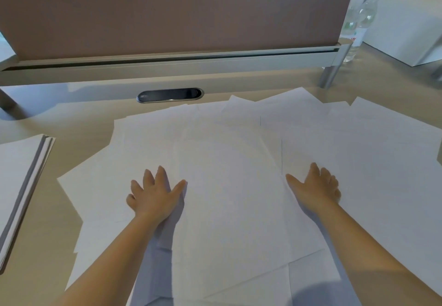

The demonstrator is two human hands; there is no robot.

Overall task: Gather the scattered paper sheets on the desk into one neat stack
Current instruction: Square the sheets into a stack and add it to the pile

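Several white paper sheets (234,186) lie fanned and overlapping across the beige desk (79,123), from the middle out to the right edge. My left hand (155,195) lies flat on the sheets left of centre, fingers spread, thumb against the left edge of the top sheet. My right hand (315,188) rests on the sheets right of centre, with its thumb stretched toward the top sheet's right edge. Neither hand grips any paper.
A thick stack of paper (21,176) lies at the desk's left edge. A brown partition panel (172,11) on a metal rail closes off the back, with a dark cable port (169,95) below it. Two water bottles (358,18) and a white box (406,28) stand at the back right.
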